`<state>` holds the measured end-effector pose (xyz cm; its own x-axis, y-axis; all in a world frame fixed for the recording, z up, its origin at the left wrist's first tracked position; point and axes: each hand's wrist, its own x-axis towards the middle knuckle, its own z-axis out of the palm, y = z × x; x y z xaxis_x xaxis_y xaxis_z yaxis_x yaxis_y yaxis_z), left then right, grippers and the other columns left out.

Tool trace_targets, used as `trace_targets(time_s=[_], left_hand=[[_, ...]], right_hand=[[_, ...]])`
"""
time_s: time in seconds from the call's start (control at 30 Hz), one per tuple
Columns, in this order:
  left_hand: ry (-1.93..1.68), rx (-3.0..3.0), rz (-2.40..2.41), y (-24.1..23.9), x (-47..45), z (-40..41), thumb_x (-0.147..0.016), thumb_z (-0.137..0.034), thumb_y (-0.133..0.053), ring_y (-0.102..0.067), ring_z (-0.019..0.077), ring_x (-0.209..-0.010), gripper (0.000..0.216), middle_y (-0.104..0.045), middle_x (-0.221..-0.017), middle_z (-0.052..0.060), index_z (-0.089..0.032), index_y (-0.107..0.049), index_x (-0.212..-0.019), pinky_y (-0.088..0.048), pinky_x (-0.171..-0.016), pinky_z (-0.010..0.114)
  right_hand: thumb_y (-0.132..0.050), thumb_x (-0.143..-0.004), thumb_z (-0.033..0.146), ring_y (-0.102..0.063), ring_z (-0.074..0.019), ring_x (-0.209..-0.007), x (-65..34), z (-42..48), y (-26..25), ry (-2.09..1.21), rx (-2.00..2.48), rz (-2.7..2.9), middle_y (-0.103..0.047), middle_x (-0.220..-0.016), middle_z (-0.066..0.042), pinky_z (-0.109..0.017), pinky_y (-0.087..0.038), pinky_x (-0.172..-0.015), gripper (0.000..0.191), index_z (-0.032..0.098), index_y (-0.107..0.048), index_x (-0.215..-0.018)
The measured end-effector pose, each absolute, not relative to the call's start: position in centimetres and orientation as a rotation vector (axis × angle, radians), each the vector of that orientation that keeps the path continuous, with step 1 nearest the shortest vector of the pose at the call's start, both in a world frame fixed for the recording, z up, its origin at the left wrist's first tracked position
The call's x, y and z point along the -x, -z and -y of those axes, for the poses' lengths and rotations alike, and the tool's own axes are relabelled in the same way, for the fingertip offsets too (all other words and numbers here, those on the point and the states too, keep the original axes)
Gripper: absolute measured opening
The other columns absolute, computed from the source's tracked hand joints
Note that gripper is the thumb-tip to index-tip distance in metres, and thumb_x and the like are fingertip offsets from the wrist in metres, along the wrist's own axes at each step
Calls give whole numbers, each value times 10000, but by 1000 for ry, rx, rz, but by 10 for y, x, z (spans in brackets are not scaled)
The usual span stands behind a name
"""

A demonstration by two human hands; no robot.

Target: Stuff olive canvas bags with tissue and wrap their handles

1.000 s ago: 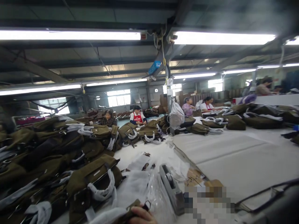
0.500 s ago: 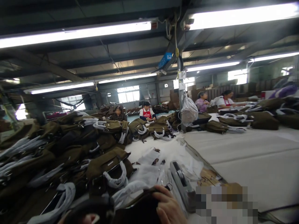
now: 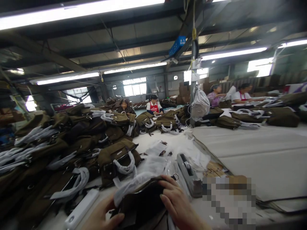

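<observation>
Olive cloth and dark lining fill the space between our hands, low in the view. Our left hand (image 3: 103, 211) comes in from the bottom edge, its thumb lying across the near left end of the handbag (image 3: 144, 203) and its other fingers largely hidden. Our right hand (image 3: 177, 203) reaches up from the lower right, fingers bent over the zipped rim near a metal ring (image 3: 176, 176). Both hands are closed on the bag's edges, gripping it.

Just beside our right hand, on its far side, a grey tape dispenser (image 3: 189, 175) sits on the table, with crumpled clear plastic (image 3: 163, 164) to its left. Beyond the held bag, another olive handbag (image 3: 118, 159) with a white-wrapped handle blocks part of the tabletop, and a heap of similar bags (image 3: 62, 134) crowds the left. A long white plastic bar (image 3: 82, 207) lies near our left hand. Across the table, a person in a red apron (image 3: 154, 107) sits behind more bags.

The held handbag lies between our two hands, touching both, its dark interior facing us and its white-wrapped handle (image 3: 133, 183) beyond the rim.
</observation>
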<state>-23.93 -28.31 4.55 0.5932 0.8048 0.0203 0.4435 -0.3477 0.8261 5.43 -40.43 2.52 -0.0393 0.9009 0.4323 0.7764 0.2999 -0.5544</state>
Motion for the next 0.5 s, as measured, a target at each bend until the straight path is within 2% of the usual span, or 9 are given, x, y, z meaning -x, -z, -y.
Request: trace_targets(time_s=[0.07, 0.17, 0.27, 0.37, 0.43, 0.5], left_hand=[[-471, -2076, -1065, -58, 231, 288, -751, -484, -683, -680, 282, -1044, 493, -752, -1130, 65, -211, -691, -1161, -543, -936, 348], [-472, -2181, -1097, -68, 218, 285, -808, -304, -594, -677, 227, -1032, 312, -762, -1088, 37, -214, -707, -1085, -502, -932, 286], [-464, -2232, -1347, -62, 207, 276, -851, -200, -465, -695, 215, -963, 295, -777, -977, 50, -205, -729, -984, -490, -874, 292], [-441, -2269, -1451, -50, 200, 266, -790, -172, -520, -704, 218, -917, 272, -778, -929, 43, -209, -734, -953, -490, -838, 290], [-448, -2266, -1366, -43, 201, 261, -758, -175, -542, -707, 206, -917, 278, -780, -928, 15, -223, -736, -951, -501, -823, 268], [-539, -2255, -1311, -35, 208, 260, -795, -218, -504, -705, 206, -944, 287, -780, -955, 4, -226, -731, -971, -519, -826, 266]], right_hand=[[-353, -1021, 380, -359, -259, -1430, -52, 405, -27, -240, 1478, 1842, -646, -1310, -103, -457, -319, -1180, 442, 179, -687, -814], [-297, -1028, 377, -402, -252, -1398, -54, 402, -26, -282, 1403, 1846, -680, -1248, -85, -479, -337, -1149, 476, 205, -668, -785], [-266, -1035, 380, -485, -252, -1320, -62, 398, -25, -294, 1377, 1749, -707, -1201, -46, -550, -261, -1160, 485, 238, -670, -808], [-292, -1036, 367, -539, -237, -1244, -72, 400, -26, -239, 1359, 1627, -701, -1202, -29, -556, -179, -1186, 447, 249, -668, -824], [-308, -1034, 356, -560, -230, -1201, -76, 408, -25, -228, 1325, 1569, -702, -1177, -45, -504, -279, -1149, 426, 240, -653, -812], [-323, -1030, 346, -581, -224, -1160, -80, 421, -23, -225, 1308, 1549, -711, -1126, -57, -443, -393, -1068, 402, 235, -636, -803]])
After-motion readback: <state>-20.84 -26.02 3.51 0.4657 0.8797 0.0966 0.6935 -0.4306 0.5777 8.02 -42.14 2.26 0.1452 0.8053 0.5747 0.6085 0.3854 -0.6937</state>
